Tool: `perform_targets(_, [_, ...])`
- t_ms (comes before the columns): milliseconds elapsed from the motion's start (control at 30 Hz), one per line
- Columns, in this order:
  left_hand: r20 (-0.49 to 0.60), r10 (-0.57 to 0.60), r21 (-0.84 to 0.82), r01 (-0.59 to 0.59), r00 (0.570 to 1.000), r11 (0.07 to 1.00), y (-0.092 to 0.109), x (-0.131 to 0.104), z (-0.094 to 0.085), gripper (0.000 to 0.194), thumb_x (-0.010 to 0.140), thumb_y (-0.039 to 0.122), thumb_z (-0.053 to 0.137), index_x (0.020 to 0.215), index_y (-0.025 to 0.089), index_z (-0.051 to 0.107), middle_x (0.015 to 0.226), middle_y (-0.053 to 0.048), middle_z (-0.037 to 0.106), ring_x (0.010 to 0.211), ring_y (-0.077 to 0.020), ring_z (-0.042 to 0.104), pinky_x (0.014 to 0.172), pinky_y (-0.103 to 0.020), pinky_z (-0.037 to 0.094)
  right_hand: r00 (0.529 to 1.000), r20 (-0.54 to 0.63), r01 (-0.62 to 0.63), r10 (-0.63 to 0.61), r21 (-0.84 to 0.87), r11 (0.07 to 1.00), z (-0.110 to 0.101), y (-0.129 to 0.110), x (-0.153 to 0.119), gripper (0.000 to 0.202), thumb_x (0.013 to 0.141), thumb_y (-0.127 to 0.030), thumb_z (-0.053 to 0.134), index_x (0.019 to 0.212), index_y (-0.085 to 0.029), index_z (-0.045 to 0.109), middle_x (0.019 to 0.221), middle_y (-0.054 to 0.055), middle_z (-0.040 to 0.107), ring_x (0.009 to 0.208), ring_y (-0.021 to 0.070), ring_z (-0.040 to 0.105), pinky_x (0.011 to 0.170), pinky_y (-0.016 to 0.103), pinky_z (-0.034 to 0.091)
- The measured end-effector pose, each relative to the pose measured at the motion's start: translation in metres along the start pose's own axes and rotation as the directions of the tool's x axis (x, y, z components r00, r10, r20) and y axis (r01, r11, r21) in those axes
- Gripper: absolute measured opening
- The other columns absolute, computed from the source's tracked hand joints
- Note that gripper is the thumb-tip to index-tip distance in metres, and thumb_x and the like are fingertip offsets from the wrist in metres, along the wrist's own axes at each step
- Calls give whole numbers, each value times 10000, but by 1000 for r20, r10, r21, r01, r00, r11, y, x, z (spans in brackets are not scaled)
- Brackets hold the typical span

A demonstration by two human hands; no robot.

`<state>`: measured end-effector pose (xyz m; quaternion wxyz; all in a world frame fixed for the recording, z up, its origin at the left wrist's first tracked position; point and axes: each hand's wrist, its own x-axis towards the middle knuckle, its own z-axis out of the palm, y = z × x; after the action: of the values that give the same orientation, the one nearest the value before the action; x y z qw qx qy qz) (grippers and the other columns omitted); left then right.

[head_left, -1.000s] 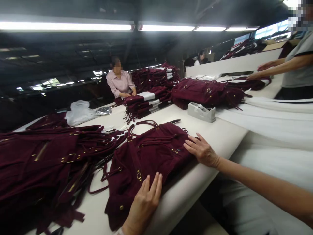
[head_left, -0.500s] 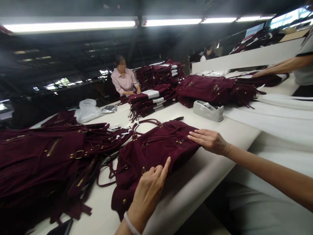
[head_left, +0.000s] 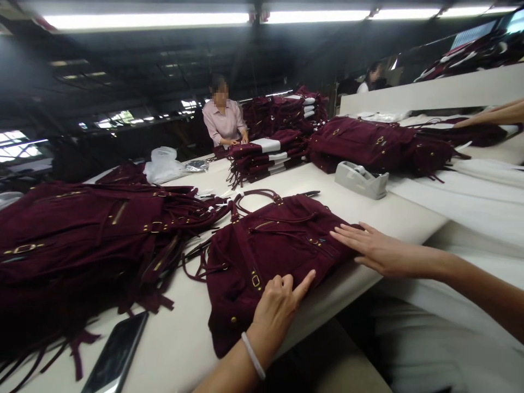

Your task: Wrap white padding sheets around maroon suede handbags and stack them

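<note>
A maroon fabric handbag (head_left: 278,245) with brass buckles, zips and thin cords lies flat at the table's near edge, its looped handles pointing away. My left hand (head_left: 278,305), with a pale band at the wrist, is on the bag's near edge; one digit stretches along the fabric and the other fingers curl in, their tips hidden. At the bag's right end, my right hand (head_left: 376,248) lies flat on top, fingers stretched out.
Maroon bags (head_left: 94,234) are piled at the left, by a dark phone (head_left: 118,349). Behind are a folded bag stack (head_left: 266,158), a grey tape dispenser (head_left: 360,180), a larger bag (head_left: 368,142) and a clear plastic bag (head_left: 164,164). A co-worker (head_left: 223,120) stands across the table (head_left: 315,180).
The view has shifted, bringing the phone more fully into sight. My right hand now lies flatter across the bag's right end. My left hand remains at the near edge.
</note>
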<state>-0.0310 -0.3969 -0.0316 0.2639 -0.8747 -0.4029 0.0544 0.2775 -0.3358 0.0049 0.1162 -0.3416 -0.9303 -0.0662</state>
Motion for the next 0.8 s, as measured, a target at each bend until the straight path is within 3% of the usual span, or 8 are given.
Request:
perform_targets(100, [12,-2,25,1,1000,1000,2,1,-1,882,894,116,544,1539,308,-26,815,-3,475,686,-173,528,558,-297,410,991,-136,6,-5,11,1000,-48,-30,32,621,1001,-315,398,1566,-231,153,1551,80,355,1441,225,289,1179,496,223])
perform_targets(167, [18,1,44,-2,1000,999,3,0,-1,891,889,112,545,1538,318,-30,809,-5,468,683,-178,522,559,-299,399,957,-274,-99,91,-13,995,-49,-44,51,615,1016,-378,369,1565,-204,153,1578,100,291,1462,253,229,1187,529,162])
perform_targets(267, [-1,-12,55,12,1000,998,4,-2,0,923,877,109,560,1531,351,-44,818,-7,465,690,-183,516,566,-300,383,917,-288,-292,277,-10,956,1,-48,60,672,1002,-502,348,1549,-134,219,1543,166,339,1447,299,263,1173,568,152])
perform_targets(400, [-39,-12,45,14,999,999,5,-4,4,977,861,125,600,1508,431,-65,828,-5,467,696,-187,512,575,-299,366,912,-66,-402,404,44,915,77,-32,43,652,1003,-546,276,1484,-122,391,1505,141,413,1428,248,318,1192,477,178])
perform_targets(533, [-74,-34,10,35,997,999,7,-3,9,947,875,170,610,1507,442,-41,828,-6,460,713,-191,501,595,-307,360,883,-59,-465,466,17,885,78,-20,47,615,990,-540,328,1422,-132,488,1517,140,398,1418,243,334,1176,435,214])
perform_targets(600, [-77,-58,10,59,995,998,10,-3,11,931,884,177,602,1506,446,-37,812,-3,447,708,-190,486,598,-307,349,816,-148,-569,558,-39,822,61,-18,60,560,978,-477,408,1396,-118,509,1516,166,393,1395,274,355,1143,451,253])
perform_targets(667, [-74,-78,17,79,994,997,12,-3,12,925,889,177,599,1502,454,-36,803,-1,437,707,-189,476,601,-303,338,695,-186,-717,695,-96,691,46,-17,76,532,956,-431,480,1360,-89,532,1461,214,446,1325,320,421,1079,477,315])
perform_targets(800, [-79,-88,34,91,993,995,15,-3,13,903,902,186,596,1497,471,-21,805,-2,439,714,-182,476,607,-294,330,501,-43,-858,864,-150,491,43,-16,106,462,919,-458,553,1082,-51,701,1162,274,636,1103,358,583,901,460,434])
